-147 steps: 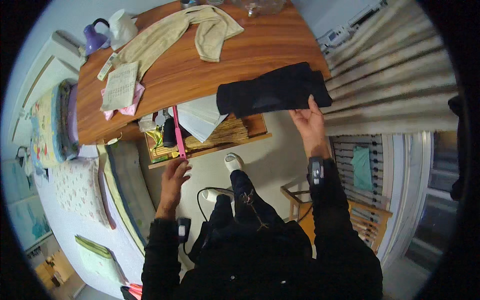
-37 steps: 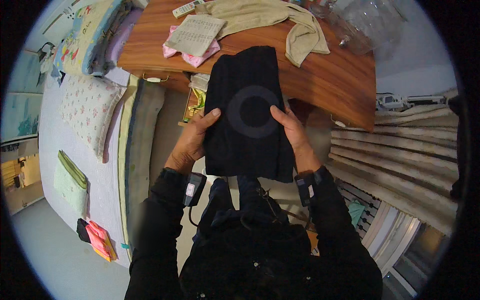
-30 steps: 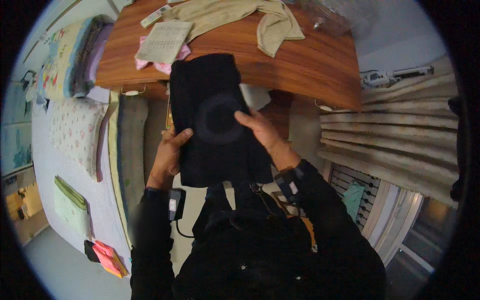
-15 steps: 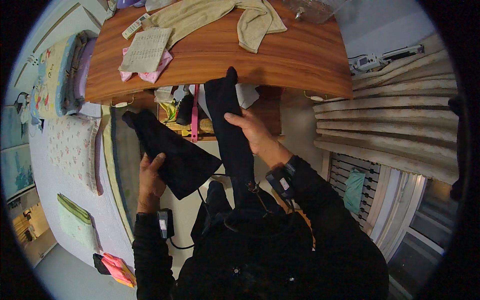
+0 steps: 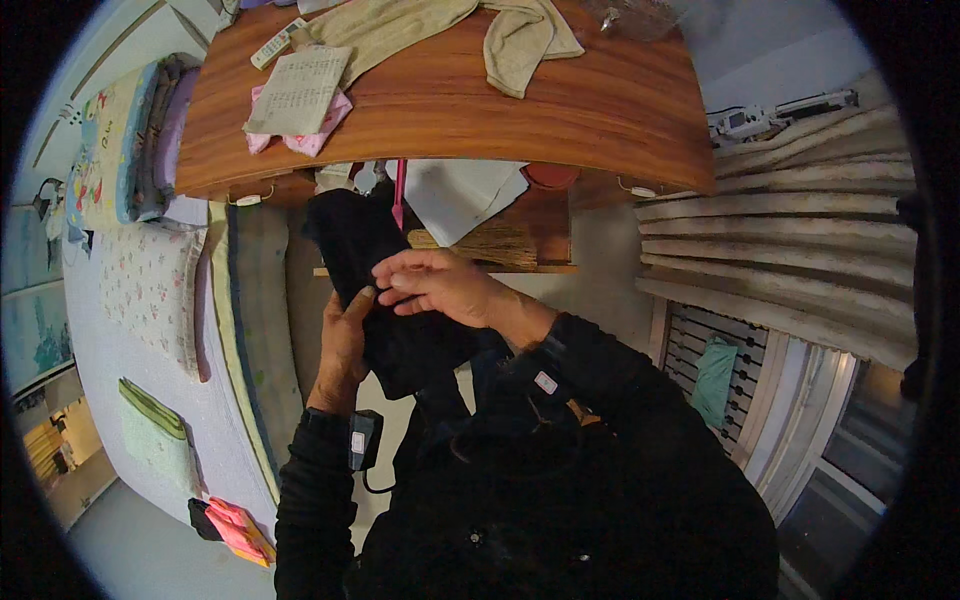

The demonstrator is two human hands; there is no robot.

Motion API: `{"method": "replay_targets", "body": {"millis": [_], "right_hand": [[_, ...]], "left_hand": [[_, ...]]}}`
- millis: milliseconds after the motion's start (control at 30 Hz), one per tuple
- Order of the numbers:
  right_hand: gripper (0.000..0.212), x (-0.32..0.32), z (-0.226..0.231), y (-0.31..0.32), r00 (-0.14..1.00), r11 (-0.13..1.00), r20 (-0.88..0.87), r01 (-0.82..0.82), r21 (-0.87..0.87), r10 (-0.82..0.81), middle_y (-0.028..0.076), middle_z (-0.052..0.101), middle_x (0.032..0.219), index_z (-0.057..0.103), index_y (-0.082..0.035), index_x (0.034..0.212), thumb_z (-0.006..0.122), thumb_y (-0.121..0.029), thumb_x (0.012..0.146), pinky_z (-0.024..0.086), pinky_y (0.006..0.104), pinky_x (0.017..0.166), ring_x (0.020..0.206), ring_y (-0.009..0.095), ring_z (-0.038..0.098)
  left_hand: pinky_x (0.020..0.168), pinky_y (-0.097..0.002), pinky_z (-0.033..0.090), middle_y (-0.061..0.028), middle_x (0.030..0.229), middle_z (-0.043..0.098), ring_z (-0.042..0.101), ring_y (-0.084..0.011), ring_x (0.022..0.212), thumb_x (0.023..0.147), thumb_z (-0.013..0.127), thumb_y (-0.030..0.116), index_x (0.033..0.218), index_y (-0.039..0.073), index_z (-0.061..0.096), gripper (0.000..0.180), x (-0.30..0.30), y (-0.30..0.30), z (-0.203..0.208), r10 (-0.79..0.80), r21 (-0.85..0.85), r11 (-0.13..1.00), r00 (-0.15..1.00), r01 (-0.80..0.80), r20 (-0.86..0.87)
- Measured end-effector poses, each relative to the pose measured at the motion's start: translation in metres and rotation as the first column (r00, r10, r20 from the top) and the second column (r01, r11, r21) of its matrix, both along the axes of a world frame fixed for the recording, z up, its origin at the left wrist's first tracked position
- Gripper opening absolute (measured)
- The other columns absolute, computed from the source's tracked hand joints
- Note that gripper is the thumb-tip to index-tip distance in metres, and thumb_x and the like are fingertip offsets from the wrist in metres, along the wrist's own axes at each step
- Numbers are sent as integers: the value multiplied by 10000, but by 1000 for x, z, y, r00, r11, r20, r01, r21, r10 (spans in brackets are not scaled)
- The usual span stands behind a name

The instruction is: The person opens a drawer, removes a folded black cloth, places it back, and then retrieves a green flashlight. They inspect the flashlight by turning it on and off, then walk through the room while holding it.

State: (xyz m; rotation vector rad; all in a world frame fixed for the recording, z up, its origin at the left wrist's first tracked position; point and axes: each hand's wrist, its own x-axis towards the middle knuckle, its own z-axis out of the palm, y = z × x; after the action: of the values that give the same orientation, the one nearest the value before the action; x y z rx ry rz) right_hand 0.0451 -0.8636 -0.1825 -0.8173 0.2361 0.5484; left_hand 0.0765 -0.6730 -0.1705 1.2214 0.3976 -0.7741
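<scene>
A black cloth piece [image 5: 345,235], long and tube-like, hangs in front of the drawer, its folds hard to make out against my dark clothes. My left hand [image 5: 345,335] is closed on its left edge, thumb on top. Across the cloth lies my right hand [image 5: 440,285], its fingers stretched out and apart, tips close to the left thumb. Whether the second black piece lies under or against the first cannot be told.
An open drawer with white papers [image 5: 465,195], a pink strip [image 5: 399,195] and a straw-coloured bundle [image 5: 480,245] sits below the wooden desk [image 5: 450,115]. A beige towel [image 5: 400,38], a remote [image 5: 277,45] and a notepad [image 5: 300,90] lie on top. A bed [image 5: 150,400] stands left, curtains [image 5: 780,235] right.
The two black cloth pieces, held apart before, have come together on the left. My right hand has moved left and its fingers have opened over the cloth; my left hand has moved slightly right.
</scene>
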Motion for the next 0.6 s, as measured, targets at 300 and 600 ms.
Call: {"method": "replay_targets", "body": {"millis": [300,600], "right_hand": [[545,-49,-37,-26,920,980,-391,61,187,17,95,576,1239,462,-36,1332,633,-332,907,450,373,990,1139,209,568],[427,-73,-58,-71,817,912,-419,405,-70,-395,65,615,1159,541,-118,1251,673,-106,845,484,421,948,1071,241,594]], "left_hand": [[781,-363,565,-131,1038,666,673,-256,865,899,609,203,1183,-18,554,364,1,-3,-2,30,-63,997,953,-51,-302],[948,-401,508,-144,1224,581,615,-253,1062,860,614,45,1329,11,422,508,0,-48,-31,-379,-367,889,889,273,-257]]}}
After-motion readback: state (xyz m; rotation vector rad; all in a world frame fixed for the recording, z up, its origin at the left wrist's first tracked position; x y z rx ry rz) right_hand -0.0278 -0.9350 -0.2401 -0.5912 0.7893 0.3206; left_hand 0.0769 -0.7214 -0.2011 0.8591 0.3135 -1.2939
